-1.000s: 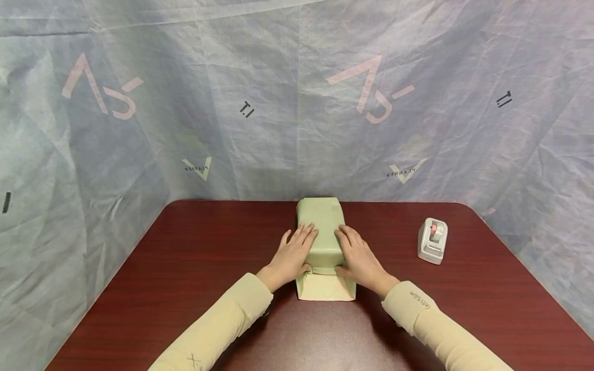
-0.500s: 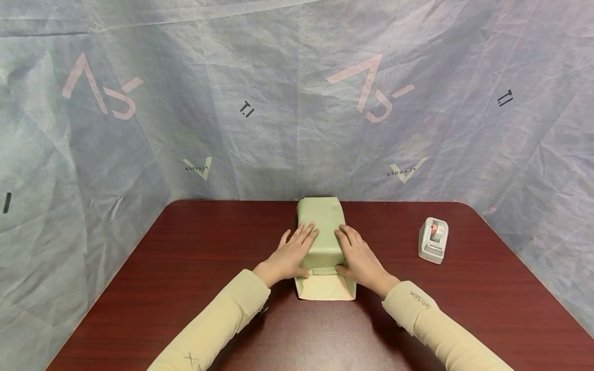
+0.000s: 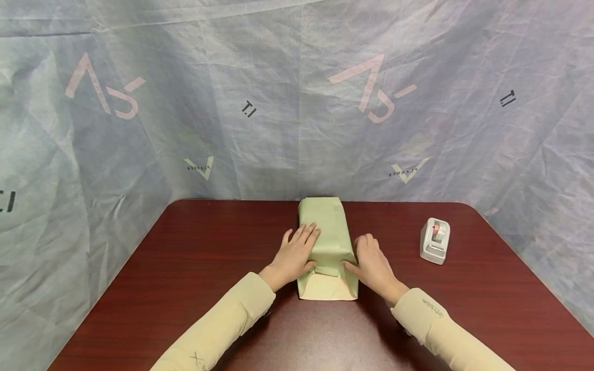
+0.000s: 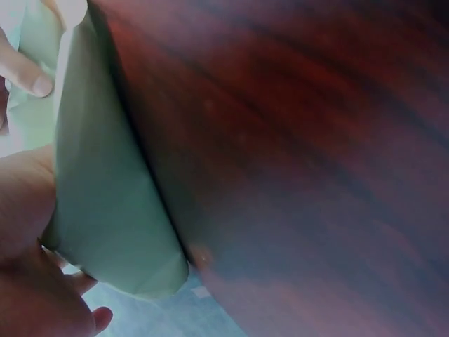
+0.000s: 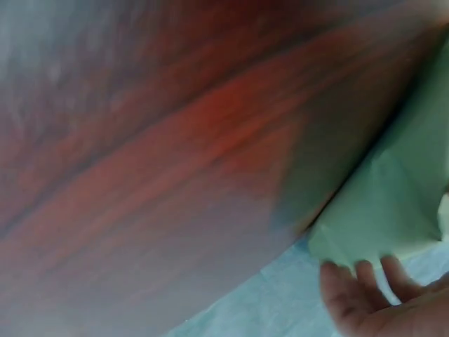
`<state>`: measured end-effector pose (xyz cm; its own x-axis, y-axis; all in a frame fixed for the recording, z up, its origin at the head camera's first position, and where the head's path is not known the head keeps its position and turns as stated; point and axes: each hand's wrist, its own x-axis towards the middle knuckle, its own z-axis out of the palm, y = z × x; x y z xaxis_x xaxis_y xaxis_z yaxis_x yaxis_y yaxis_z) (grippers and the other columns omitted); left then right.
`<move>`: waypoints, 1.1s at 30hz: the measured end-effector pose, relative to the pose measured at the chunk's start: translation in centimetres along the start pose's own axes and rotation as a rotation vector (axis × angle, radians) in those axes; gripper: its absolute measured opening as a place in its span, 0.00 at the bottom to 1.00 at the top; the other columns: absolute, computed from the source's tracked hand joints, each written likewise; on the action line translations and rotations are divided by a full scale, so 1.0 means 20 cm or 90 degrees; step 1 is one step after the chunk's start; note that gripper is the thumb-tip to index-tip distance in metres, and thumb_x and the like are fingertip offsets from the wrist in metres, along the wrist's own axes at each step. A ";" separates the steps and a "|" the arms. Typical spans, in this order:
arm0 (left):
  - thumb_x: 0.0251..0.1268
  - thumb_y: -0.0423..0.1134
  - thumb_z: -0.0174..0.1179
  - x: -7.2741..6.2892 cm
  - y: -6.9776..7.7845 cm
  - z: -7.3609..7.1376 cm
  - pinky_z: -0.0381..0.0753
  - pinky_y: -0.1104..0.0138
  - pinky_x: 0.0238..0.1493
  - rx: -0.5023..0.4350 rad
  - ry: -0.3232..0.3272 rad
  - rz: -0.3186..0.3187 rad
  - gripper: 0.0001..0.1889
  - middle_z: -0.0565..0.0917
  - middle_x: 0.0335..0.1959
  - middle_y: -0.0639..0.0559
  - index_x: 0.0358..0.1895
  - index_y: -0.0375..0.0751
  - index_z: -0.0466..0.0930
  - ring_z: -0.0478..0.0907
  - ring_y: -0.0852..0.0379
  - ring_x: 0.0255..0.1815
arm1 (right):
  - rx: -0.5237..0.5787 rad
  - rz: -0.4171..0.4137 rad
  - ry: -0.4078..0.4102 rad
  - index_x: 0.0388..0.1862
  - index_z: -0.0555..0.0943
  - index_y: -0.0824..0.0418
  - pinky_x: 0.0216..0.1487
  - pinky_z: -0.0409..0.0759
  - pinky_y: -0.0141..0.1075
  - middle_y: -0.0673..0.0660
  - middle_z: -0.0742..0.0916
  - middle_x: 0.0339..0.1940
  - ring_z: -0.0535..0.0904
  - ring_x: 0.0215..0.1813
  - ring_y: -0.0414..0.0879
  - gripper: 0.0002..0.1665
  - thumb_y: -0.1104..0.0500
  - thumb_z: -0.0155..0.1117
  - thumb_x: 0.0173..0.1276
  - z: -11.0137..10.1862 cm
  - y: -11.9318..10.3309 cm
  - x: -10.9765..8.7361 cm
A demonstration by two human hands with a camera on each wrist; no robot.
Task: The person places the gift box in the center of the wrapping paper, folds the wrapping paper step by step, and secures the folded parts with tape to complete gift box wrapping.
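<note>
A box-shaped parcel in pale green paper (image 3: pixel 327 226) lies lengthwise at the back middle of the table. Its near end has a folded-in edge and a cream flap (image 3: pixel 327 287) lying flat on the table. My left hand (image 3: pixel 293 257) rests along the parcel's left side, fingers extended over the top and thumb at the near end. At the near right corner, my right hand (image 3: pixel 375 267) touches the paper with its thumb, while its loosely bent fingers stand off the right side. The left wrist view shows the parcel's long green side (image 4: pixel 112 168); its far underside is hidden.
A white tape dispenser (image 3: pixel 435 241) with a reddish core stands on the right of the dark red wooden table (image 3: pixel 209 247). Grey printed cloth (image 3: pixel 269 144) hangs behind the table and along both sides.
The right hand's fingers have come off the parcel's top and shifted right, its thumb staying at the near corner. The paper there has skewed slightly. The left thumb shifted a little; its fingers stay.
</note>
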<state>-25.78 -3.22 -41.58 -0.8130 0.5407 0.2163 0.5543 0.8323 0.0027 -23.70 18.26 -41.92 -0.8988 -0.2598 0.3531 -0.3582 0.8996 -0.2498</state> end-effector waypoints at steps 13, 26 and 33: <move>0.53 0.49 0.65 0.00 0.00 0.02 0.54 0.46 0.66 -0.008 0.001 -0.004 0.45 0.49 0.74 0.47 0.71 0.44 0.49 0.47 0.46 0.74 | -0.034 0.069 -0.090 0.08 0.66 0.56 0.17 0.68 0.36 0.53 0.74 0.13 0.71 0.19 0.45 0.26 0.54 0.61 0.62 0.00 -0.06 -0.03; 0.54 0.48 0.65 0.01 0.01 0.01 0.54 0.45 0.65 -0.013 0.003 -0.001 0.44 0.50 0.73 0.46 0.71 0.43 0.50 0.47 0.46 0.73 | -0.013 0.058 -0.074 0.15 0.68 0.57 0.16 0.61 0.32 0.50 0.71 0.14 0.65 0.17 0.41 0.21 0.51 0.58 0.65 -0.07 -0.07 -0.02; 0.54 0.48 0.65 0.00 0.01 0.01 0.53 0.45 0.65 -0.016 -0.002 -0.002 0.44 0.49 0.73 0.46 0.71 0.43 0.49 0.46 0.46 0.74 | -0.013 0.053 -0.065 0.17 0.75 0.59 0.16 0.65 0.34 0.53 0.74 0.16 0.69 0.17 0.43 0.17 0.56 0.58 0.66 -0.10 -0.09 -0.02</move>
<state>-25.77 -2.99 -41.75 -0.8149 0.5388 0.2136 0.5564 0.8305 0.0278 -22.13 17.37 -39.89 -0.9466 -0.2176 0.2377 -0.2771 0.9263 -0.2554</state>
